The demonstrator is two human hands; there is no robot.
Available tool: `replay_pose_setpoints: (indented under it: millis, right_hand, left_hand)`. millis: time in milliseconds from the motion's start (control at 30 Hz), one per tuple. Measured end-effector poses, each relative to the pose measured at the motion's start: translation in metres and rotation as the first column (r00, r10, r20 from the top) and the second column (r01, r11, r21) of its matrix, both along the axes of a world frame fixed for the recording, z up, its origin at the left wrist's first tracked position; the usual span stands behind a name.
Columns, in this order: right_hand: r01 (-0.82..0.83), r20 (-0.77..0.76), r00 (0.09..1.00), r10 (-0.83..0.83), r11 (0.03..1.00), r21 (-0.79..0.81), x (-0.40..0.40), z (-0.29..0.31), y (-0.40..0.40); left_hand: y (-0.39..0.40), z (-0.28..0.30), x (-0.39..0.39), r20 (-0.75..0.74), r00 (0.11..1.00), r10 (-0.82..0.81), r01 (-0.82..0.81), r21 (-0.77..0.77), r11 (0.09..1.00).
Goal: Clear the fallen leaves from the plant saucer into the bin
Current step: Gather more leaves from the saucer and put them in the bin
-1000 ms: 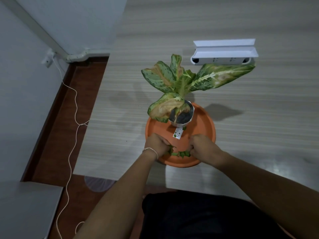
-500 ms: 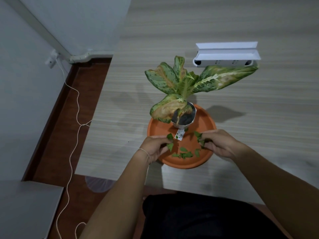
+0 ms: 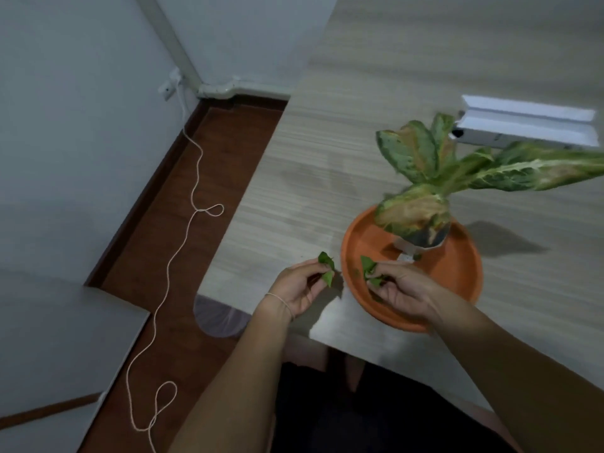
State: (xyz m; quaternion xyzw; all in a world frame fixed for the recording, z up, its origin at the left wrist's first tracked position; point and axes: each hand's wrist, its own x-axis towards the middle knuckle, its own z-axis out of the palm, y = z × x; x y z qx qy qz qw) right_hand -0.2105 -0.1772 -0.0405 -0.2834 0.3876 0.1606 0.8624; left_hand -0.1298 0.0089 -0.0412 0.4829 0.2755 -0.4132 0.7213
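Observation:
An orange saucer (image 3: 457, 282) sits near the table's front edge with a small potted plant (image 3: 425, 178) standing in it. My left hand (image 3: 299, 289) hovers over the table just left of the saucer, pinching small green leaves (image 3: 327, 268). My right hand (image 3: 402, 291) is over the saucer's front left part, closed on more green leaves (image 3: 369, 271). Below the table's left corner, on the floor, part of a round bin (image 3: 217, 317) with a pale liner shows.
A white power strip (image 3: 523, 129) lies on the wooden table (image 3: 327, 158) behind the plant. A thin white cord (image 3: 183, 243) snakes across the brown floor from a wall socket (image 3: 170, 86). A grey surface (image 3: 58, 338) fills the lower left.
Both hands have lifted from the saucer with leaves in them; the left one moved off its rim to the left. The view has swung left, bringing the bin and floor into view.

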Motion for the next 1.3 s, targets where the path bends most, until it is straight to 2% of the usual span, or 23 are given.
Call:
replay_pose_setpoints:
  millis: [200, 400, 500, 567, 667, 767, 867, 1000, 1133, 1200, 1300]
  right_hand:
    - [-0.148, 0.049, 0.988, 0.146, 0.988, 0.037, 0.069, 0.005, 0.120]
    - [-0.321, 0.181, 0.935, 0.306, 0.946, 0.056, 0.142, 0.013, 0.271]
    - [-0.342, 0.208, 0.928, 0.310, 0.928, 0.145, 0.161, -0.001, 0.344]
    - [-0.336, 0.162, 0.938, 0.306, 0.919, 0.208, 0.167, -0.017, 0.384]
    - [-0.337, 0.094, 0.941, 0.324, 0.917, 0.213, 0.166, -0.060, 0.431]
    - [-0.239, 0.088, 0.971, 0.223, 0.925, 0.295, 0.164, -0.116, 0.457]
    - [-0.146, 0.016, 0.989, 0.148, 0.937, 0.317, 0.170, -0.187, 0.463]
    - [-0.121, -0.138, 0.980, 0.142, 0.981, 0.152, 0.180, -0.294, 0.459]
    - [-0.246, -0.311, 0.928, 0.205, 0.964, -0.099, 0.197, -0.383, 0.454]
    - [-0.254, -0.354, 0.916, 0.189, 0.956, -0.147, 0.206, -0.408, 0.454]
    - [-0.284, -0.367, 0.905, 0.213, 0.947, -0.152, 0.216, -0.427, 0.457]
  left_hand:
    - [0.124, 0.006, 0.031, 0.032, 0.981, 0.189, -0.189, 0.003, 0.982]
    - [0.263, 0.024, 0.068, 0.080, 0.937, 0.341, -0.339, -0.042, 0.940]
    - [0.326, 0.023, 0.085, 0.107, 0.903, 0.417, -0.414, -0.051, 0.909]
    - [0.361, 0.011, 0.096, 0.109, 0.892, 0.439, -0.437, -0.036, 0.899]
    - [0.402, -0.036, 0.110, 0.080, 0.894, 0.441, -0.443, 0.011, 0.896]
    - [0.416, -0.111, 0.117, 0.058, 0.916, 0.398, -0.400, 0.046, 0.915]
    - [0.410, -0.198, 0.121, -0.011, 0.937, 0.350, -0.349, 0.041, 0.936]
    - [0.402, -0.311, 0.126, -0.109, 0.942, 0.317, -0.309, 0.083, 0.948]
    - [0.400, -0.405, 0.121, -0.154, 0.929, 0.337, -0.289, 0.269, 0.919]
    - [0.399, -0.433, 0.120, -0.153, 0.918, 0.365, -0.310, 0.297, 0.903]
    - [0.396, -0.447, 0.125, -0.122, 0.905, 0.407, -0.351, 0.325, 0.878]
